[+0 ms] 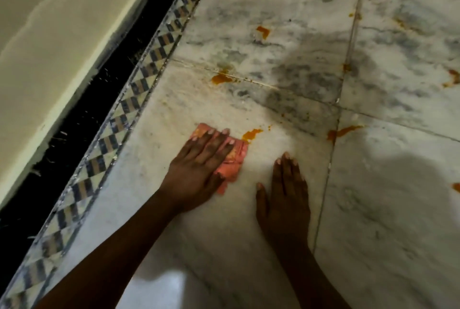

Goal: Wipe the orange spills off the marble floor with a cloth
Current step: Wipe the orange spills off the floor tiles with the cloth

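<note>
While veined marble floor [286,89] gleams, flat left hand [199,159] presses crumpled cloth [232,161].

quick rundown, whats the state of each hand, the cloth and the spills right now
left hand: flat, fingers straight, pressing the cloth
right hand: flat on bare floor, holding nothing
cloth: pink, crumpled, orange-stained, under the left hand
nearest spill: unwiped, just beyond the cloth
other spills: still on the marble floor
</note>
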The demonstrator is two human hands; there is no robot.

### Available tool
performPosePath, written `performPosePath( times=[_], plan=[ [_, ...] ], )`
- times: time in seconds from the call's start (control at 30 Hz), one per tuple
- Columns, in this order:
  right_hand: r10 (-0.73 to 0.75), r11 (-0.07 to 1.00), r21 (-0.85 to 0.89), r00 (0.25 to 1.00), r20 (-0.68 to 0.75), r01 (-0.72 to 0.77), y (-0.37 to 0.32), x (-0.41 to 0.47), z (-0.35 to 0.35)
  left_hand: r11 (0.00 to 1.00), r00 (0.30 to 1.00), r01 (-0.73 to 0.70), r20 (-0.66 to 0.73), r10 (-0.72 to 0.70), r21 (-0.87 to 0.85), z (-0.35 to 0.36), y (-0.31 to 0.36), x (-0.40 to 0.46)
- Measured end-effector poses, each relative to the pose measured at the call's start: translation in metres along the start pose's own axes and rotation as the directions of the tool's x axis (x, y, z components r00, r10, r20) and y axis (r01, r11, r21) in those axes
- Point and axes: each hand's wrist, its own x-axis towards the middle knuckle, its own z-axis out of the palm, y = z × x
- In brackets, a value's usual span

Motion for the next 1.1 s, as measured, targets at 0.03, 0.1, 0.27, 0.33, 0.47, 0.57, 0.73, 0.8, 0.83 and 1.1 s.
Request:
performPosePath(
  times=[0.03,0.1,0.27,0.33,0.47,0.57,0.73,0.8,0.83,1.1],
  plan=[
    [0.005,1.000,-0.001,1.000,-0.004,-0.005,0.001,0.000,0.000,0.994,0.995,0.101,-0.018,-0.102,-0.033,0.000,-0.003,-0.001],
    [0.013,1.000,-0.002,1.000,-0.005,-0.013,-0.002,0.001,0.001,0.924,0.925,0.374,-0.035,-0.377,-0.077,-0.001,-0.010,0.017],
    [0.013,1.000,0.022,1.000,-0.004,-0.013,0.000,0.003,0.001,0.972,0.972,0.230,0.066,-0.226,-0.054,-0.009,0.008,0.101],
    [0.028,0.999,0.037,1.000,-0.007,-0.028,0.002,0.001,0.001,0.997,0.995,-0.083,0.060,0.082,0.012,-0.004,0.025,0.085],
    [0.095,0.995,-0.006,0.995,-0.033,-0.096,-0.001,0.000,-0.001,0.996,0.996,0.083,-0.038,-0.085,-0.032,-0.001,0.010,0.042],
    [0.119,0.991,-0.062,0.991,-0.053,-0.122,-0.002,0.002,0.002,0.916,0.919,0.390,-0.027,-0.394,-0.097,-0.008,0.010,0.085],
    [0.085,0.993,-0.075,0.996,-0.038,-0.088,0.009,0.001,-0.004,0.999,0.999,-0.046,-0.022,0.047,0.026,-0.002,0.046,0.111],
    [0.016,0.998,-0.059,1.000,0.008,-0.016,0.024,0.000,-0.013,0.988,0.989,-0.148,-0.002,0.148,0.043,0.004,0.049,0.072],
    [-0.019,0.998,-0.057,0.999,0.028,0.021,0.033,0.001,-0.017,0.993,0.993,-0.117,-0.016,0.118,0.020,0.004,0.045,0.055],
    [0.016,0.999,-0.044,1.000,-0.025,-0.018,0.063,-0.003,-0.019,0.962,0.965,0.259,-0.028,-0.262,-0.091,0.000,0.062,0.128]
  ],
)
